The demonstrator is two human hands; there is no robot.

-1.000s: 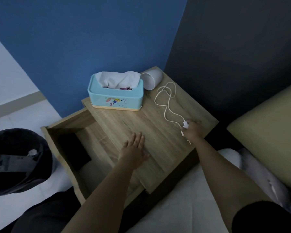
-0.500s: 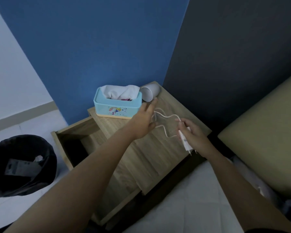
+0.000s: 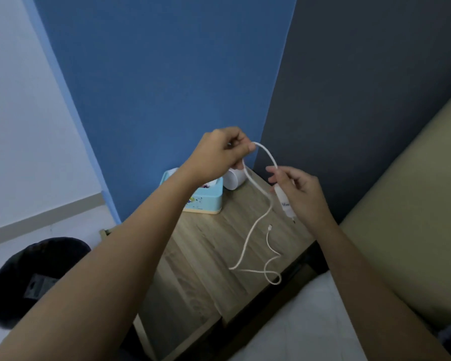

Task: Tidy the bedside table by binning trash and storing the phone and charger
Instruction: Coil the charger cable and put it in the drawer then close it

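Both hands are raised above the wooden bedside table (image 3: 198, 256). My right hand (image 3: 301, 194) grips the white charger plug (image 3: 284, 203), prongs pointing down. My left hand (image 3: 220, 152) pinches the white charger cable (image 3: 250, 238) higher up, so a loop arcs between the two hands. The rest of the cable hangs down and curls on the tabletop, its free connector end lifted just above the wood. The phone is not visible; my left arm covers the open drawer.
A light-blue tissue box (image 3: 206, 199) and a white cup (image 3: 233, 178) lying on its side sit at the table's back edge against the blue wall. A black-lined bin (image 3: 29, 277) stands on the floor at the left. The bed (image 3: 414, 204) is on the right.
Both hands rose off the table with the charger. My left hand went from flat on the wood to pinching the cable. The view tilted upward.
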